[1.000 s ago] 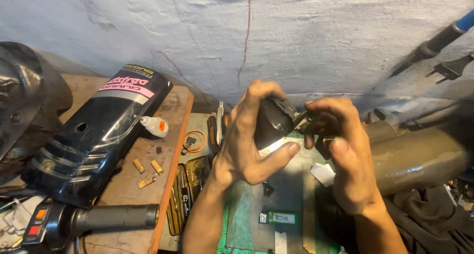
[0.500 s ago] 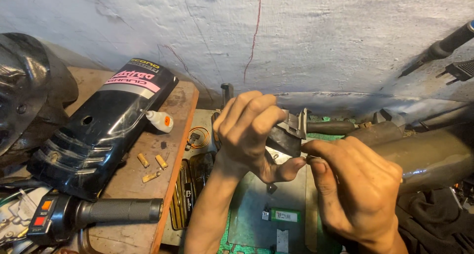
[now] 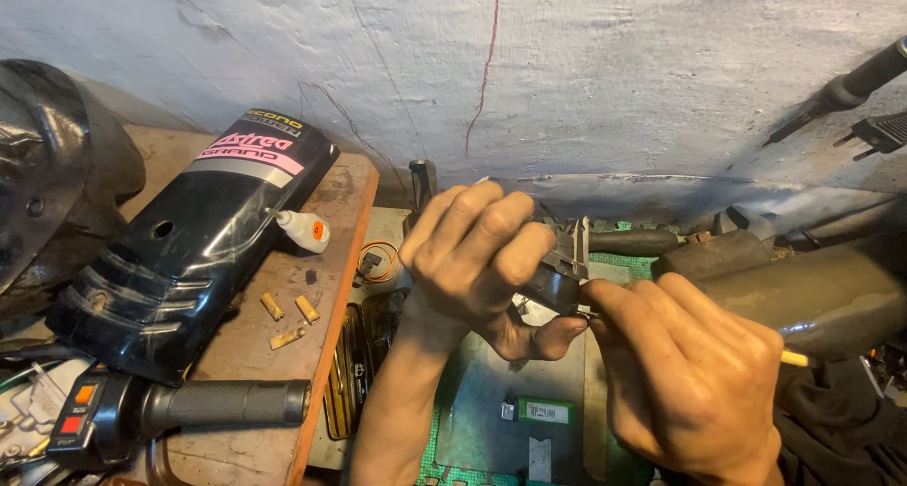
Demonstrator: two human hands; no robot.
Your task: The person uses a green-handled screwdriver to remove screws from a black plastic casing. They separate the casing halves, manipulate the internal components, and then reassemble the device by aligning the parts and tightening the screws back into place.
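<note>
Black cover (image 3: pixel 179 250): lay on the wooden bench (image 3: pixel 274 392), well left of the fingers.
Left hand (image 3: pixel 477 259): fingers wrapped over the dark part (image 3: pixel 557 278), thumb beneath it.
Dark part: sat between both hands, above the bench.
Right hand (image 3: pixel 685 382): fingers pinched a thin yellow-handled tool (image 3: pixel 794 358) against the part.

Single head-worn view, looking down and forward, close over both hands (image 3: pixel 586 325) at a cluttered workbench (image 3: pixel 274 354); whitewashed wall (image 3: pixel 567 70) fills the top. No second view.
</note>
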